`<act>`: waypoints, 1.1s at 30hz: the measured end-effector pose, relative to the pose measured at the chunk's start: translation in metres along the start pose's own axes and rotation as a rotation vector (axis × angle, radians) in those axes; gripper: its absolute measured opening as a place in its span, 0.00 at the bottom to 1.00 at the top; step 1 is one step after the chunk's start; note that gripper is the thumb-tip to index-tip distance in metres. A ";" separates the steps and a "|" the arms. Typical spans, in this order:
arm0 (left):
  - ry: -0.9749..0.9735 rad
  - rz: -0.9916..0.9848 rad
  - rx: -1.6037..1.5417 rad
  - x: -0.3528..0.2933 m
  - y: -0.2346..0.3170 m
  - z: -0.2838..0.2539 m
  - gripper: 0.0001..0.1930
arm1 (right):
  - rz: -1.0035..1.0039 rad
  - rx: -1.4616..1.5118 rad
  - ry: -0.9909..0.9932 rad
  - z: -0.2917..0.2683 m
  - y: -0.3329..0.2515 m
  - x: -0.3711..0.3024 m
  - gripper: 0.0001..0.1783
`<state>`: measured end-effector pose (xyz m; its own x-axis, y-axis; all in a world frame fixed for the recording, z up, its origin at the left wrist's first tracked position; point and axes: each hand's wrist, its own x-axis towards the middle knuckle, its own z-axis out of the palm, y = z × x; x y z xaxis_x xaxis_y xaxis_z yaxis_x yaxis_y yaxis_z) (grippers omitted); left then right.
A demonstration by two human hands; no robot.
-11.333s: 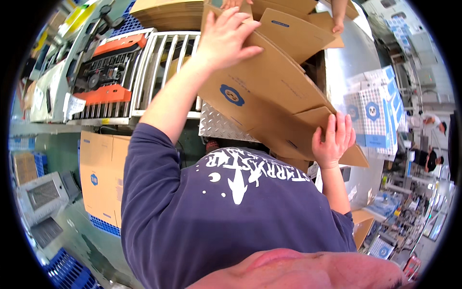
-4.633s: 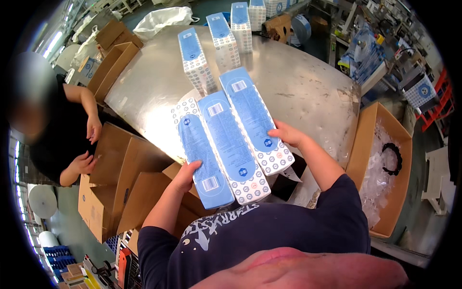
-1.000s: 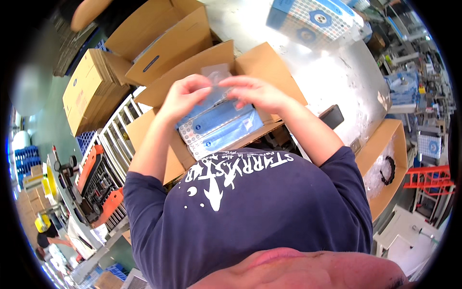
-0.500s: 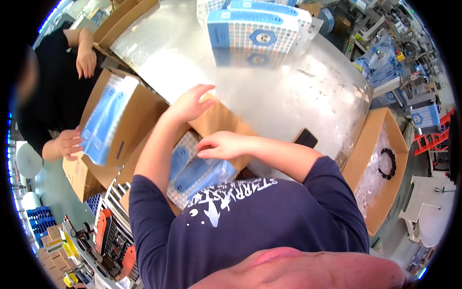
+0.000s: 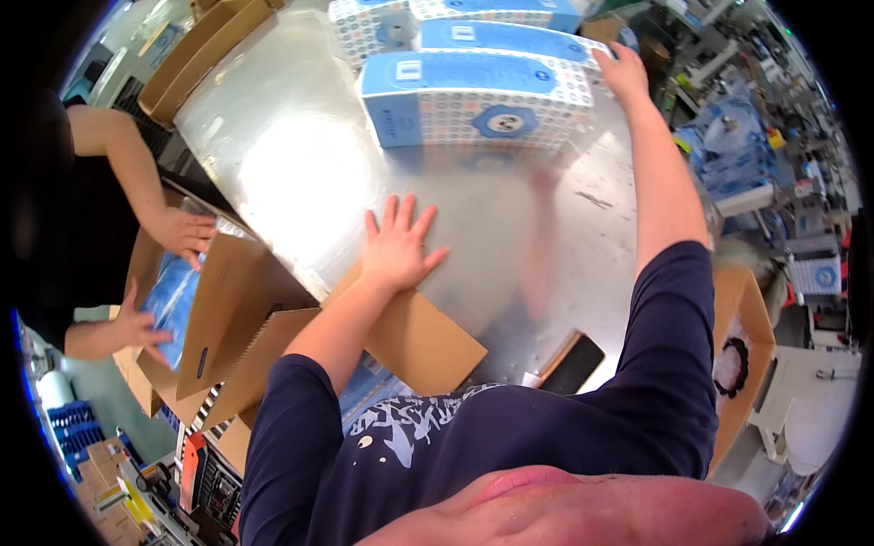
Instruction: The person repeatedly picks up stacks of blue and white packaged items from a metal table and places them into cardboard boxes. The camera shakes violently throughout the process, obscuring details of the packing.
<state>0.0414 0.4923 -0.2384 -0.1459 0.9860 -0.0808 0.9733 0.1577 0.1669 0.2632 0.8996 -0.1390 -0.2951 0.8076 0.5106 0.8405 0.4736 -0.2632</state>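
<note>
My left hand lies open with fingers spread, over the metal table beside a cardboard flap. Its forearm crosses an open cardboard box, in which blue and white packages partly show; my body hides the rest. At the far right my right hand is closed round the right end of a blue and white patterned carton. In front of that one stands a similar carton, upright on the table. More such cartons stand behind.
A co-worker's hands press on a blue package in another open cardboard box at the left. A dark phone lies near the table's front edge. At the right is a cardboard box with clear plastic and a black ring.
My right hand has moved from the near box out to the far cartons. My left hand has opened flat and shifted right. The co-worker's upper hand has come down onto the package.
</note>
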 end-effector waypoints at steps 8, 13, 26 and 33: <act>0.000 0.003 -0.020 0.002 0.001 -0.003 0.35 | 0.141 0.032 -0.196 0.014 -0.034 -0.014 0.33; 0.022 -0.026 0.004 -0.001 -0.001 0.004 0.35 | -0.044 0.175 -0.376 -0.018 -0.048 -0.035 0.30; 0.010 -0.033 0.026 0.000 0.002 0.002 0.35 | 0.175 0.591 -0.789 -0.004 -0.058 -0.024 0.19; 0.026 0.015 0.046 0.002 0.002 0.001 0.36 | -0.038 0.297 -0.188 -0.001 -0.057 0.003 0.38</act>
<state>0.0432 0.4946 -0.2389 -0.1353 0.9894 -0.0525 0.9824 0.1409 0.1223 0.2149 0.8745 -0.1213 -0.4256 0.8249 0.3720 0.6664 0.5638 -0.4878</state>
